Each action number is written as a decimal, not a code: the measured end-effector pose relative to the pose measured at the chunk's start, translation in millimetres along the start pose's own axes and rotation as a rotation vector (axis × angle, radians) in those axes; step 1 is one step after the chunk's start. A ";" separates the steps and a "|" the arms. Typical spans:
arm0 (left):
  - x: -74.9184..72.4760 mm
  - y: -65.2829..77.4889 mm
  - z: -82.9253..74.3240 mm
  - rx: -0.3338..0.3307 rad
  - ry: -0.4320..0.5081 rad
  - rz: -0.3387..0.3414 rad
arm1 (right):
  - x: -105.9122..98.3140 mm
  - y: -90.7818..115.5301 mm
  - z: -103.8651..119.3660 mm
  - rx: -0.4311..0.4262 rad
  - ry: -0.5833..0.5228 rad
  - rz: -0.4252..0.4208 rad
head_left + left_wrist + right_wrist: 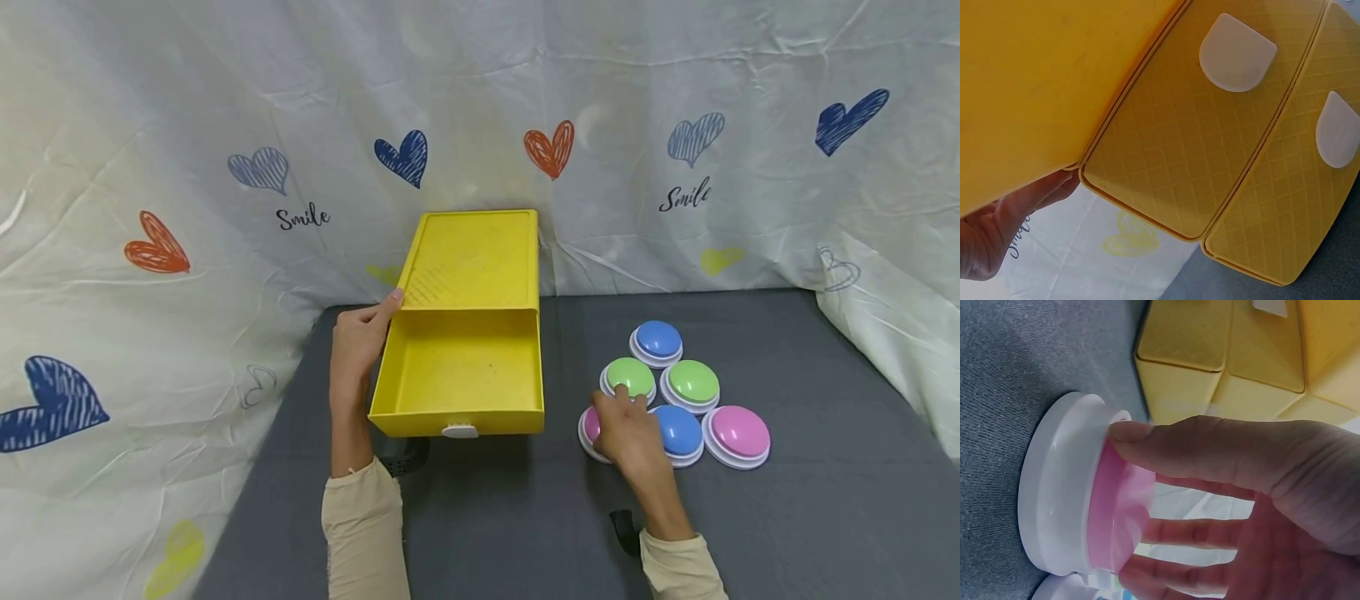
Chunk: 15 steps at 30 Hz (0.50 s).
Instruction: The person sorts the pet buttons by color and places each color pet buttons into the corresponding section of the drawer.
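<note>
A yellow drawer cabinet [468, 258] stands at the centre in the head view, its top drawer [457, 422] pulled out and bare inside. My left hand [362, 340] rests against the cabinet's left side near the top corner, fingers fairly straight in the left wrist view. To the right, my right hand [628, 429] grips a pink dome button [1119, 512] with a white base. Its thumb lies at the rim and its fingers reach the opposite side. The base sits on the dark cloth. In the head view, the hand partly covers this button.
Around the right hand stand more dome buttons: a blue one [678, 431], another pink one [740, 432], two green ones [693, 382] and a blue one [660, 339] at the back. Lower closed drawers [1154, 144] have white tabs. A heart-printed curtain [480, 100] hangs behind.
</note>
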<state>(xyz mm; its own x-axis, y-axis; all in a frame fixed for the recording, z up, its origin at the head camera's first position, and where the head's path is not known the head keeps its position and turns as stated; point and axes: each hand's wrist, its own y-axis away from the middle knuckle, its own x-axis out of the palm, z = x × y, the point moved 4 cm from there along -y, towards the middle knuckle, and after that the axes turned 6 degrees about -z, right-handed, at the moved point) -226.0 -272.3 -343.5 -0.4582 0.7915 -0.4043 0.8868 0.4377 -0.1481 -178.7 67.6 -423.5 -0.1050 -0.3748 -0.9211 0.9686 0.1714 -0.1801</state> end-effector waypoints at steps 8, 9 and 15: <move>-0.3 0.5 1.2 -0.015 0.005 0.003 | 2.6 -3.2 -0.5 0.047 -0.040 0.032; -0.1 0.5 1.6 -0.017 0.004 0.005 | 2.2 -3.3 -0.6 0.051 -0.043 0.036; -0.5 -0.5 0.9 -0.017 0.003 0.011 | -5.9 -3.5 0.6 0.053 -0.067 0.013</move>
<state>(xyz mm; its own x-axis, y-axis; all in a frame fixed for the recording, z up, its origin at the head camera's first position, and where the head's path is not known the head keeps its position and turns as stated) -226.1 -273.3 -344.1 -0.4482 0.7977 -0.4035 0.8909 0.4358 -0.1281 -181.3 68.7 -417.2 -0.0784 -0.4337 -0.8976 0.9806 0.1289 -0.1480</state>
